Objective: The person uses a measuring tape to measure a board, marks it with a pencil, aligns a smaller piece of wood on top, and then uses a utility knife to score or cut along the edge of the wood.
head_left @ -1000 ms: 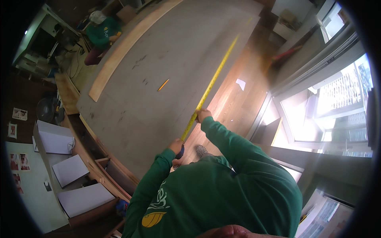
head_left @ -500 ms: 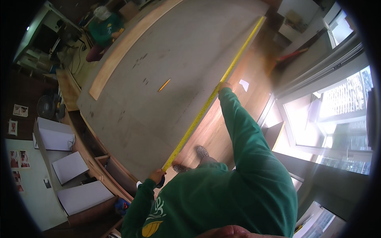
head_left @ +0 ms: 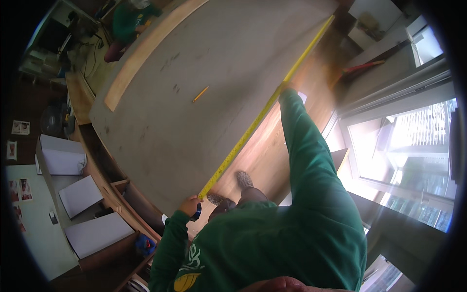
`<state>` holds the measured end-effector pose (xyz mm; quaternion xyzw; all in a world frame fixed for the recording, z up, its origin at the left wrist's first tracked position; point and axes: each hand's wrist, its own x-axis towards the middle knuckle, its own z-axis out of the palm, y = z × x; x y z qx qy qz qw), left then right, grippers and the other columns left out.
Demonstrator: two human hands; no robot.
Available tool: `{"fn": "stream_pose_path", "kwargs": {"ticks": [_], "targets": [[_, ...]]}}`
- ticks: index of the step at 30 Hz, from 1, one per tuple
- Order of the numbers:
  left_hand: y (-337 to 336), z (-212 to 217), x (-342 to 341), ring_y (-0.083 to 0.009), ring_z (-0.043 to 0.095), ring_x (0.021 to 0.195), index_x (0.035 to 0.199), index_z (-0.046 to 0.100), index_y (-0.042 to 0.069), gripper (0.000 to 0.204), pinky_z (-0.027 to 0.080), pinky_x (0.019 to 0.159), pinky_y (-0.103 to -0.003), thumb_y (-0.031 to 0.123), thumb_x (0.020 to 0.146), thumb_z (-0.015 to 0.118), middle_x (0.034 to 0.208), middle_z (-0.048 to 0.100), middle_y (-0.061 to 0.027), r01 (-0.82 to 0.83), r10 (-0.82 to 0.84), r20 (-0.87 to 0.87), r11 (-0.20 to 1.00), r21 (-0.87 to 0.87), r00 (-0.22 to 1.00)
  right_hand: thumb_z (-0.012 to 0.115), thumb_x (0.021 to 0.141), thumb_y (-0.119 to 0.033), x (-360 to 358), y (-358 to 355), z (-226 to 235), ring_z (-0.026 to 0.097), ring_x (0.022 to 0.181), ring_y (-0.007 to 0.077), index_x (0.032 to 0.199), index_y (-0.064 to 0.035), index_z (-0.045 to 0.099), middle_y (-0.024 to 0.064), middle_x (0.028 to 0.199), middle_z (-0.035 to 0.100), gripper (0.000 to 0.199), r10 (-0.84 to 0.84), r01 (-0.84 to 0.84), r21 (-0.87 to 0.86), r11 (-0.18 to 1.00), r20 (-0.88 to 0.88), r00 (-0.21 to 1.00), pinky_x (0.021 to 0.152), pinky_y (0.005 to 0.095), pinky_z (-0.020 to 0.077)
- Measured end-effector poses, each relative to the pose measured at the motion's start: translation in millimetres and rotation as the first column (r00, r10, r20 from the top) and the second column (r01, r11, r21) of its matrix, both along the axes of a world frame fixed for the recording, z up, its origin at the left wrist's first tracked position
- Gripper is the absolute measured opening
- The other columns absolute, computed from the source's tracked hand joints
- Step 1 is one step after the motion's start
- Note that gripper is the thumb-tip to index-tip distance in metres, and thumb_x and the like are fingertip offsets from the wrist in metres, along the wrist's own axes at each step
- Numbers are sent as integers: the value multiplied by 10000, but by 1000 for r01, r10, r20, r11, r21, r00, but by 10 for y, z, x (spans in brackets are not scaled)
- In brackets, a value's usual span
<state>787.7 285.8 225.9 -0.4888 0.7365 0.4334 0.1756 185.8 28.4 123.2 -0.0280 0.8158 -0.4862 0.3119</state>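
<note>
A long yellow tape measure [head_left: 245, 138] lies stretched along the right edge of the grey tabletop [head_left: 160, 146]. At its near end, my left hand [head_left: 189, 206] is closed around it, with the dark case [head_left: 196, 212] partly hidden under my fingers. My right arm reaches far out, and my right hand [head_left: 289, 88] grips the blade beyond its middle; its fingers are slightly blurred. The blade runs on past that hand to the table's far right corner. A yellow pencil [head_left: 200, 94] rests on the tabletop, left of the tape and away from both hands.
A long wooden strip [head_left: 141, 58] lies along the table's left side. Another person [head_left: 127, 27] in green sits beyond it. White box-like panels [head_left: 99, 235] stand at lower left, next to an open wooden compartment [head_left: 141, 202]. Windows [head_left: 413, 146] line the right.
My right hand has slid a little farther along the blade, away from me. My left hand stays at the near end. The whole view has shifted slightly.
</note>
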Motion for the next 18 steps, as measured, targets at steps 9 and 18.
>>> {"fn": "stream_pose_path", "kwargs": {"ticks": [9, 18], "targets": [[-140, -110, 211, -328, 622, 904, 985, 657, 77, 239, 488, 805, -415, 196, 935, 456, 941, 647, -156, 86, -104, -92, 979, -185, 990, 546, 916, -190, -233, -196, -762, 668, 780, 261, 1076, 17, 613, 160, 949, 680, 270, 343, -342, 34, 939, -157, 926, 643, 350, 530], [-132, -152, 141, -290, 636, 895, 950, 698, 93, 229, 500, 803, -388, 197, 920, 497, 975, 656, -114, -30, 29, -66, 999, -13, 997, 476, 982, -256, -380, -34, -691, 633, 761, 224, 1160, 0, 557, 166, 989, 664, 323, 207, -113, -270, 956, 350, 914, 629, 343, 530]]}}
